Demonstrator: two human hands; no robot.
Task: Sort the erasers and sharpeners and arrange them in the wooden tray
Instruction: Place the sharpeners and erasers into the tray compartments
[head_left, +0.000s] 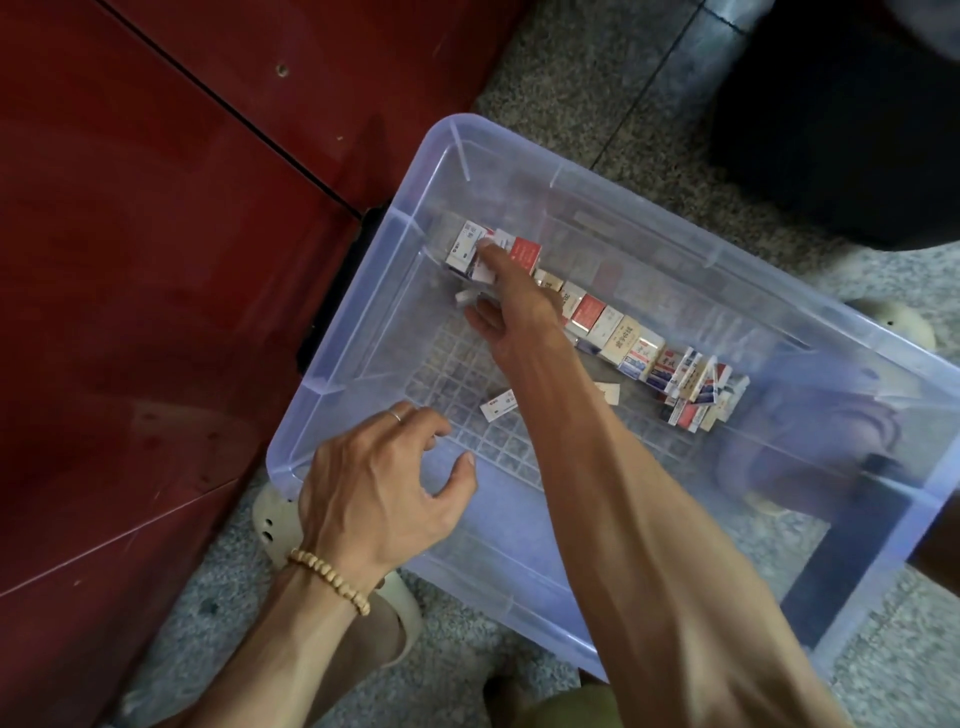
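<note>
Right forearm crosses the frame from lower right, nearest the lens; right hand (511, 306) reaches to the far left end of a row of small boxed erasers (618, 332) inside a clear plastic bin (519, 582); index finger extended and pressing the end boxes (470, 249), thumb spread apart below, remaining fingers hidden behind the hand, so whether they hold anything cannot be told; judged purpose: squaring or steadying the end of the row against the bin's far wall.

Left hand (384, 488) sits over the bin's near left corner, fingers loosely curled and spread, holding nothing; ring on one finger, bead bracelet (332, 577) at the wrist; likely bracing or waiting to feed the next piece.

Row runs diagonally along the far side of the bin floor, boxes mostly on edge and touching; right end looser, tilted. One loose eraser (498, 405) lies flat on the gridded floor, apart from the row, just beyond the left fingertips; another pale piece shows partly behind the right forearm.

No wooden tray visible; no sharpeners identifiable. Bin rests on a speckled floor (545, 104) beside a red cabinet (156, 260).
</note>
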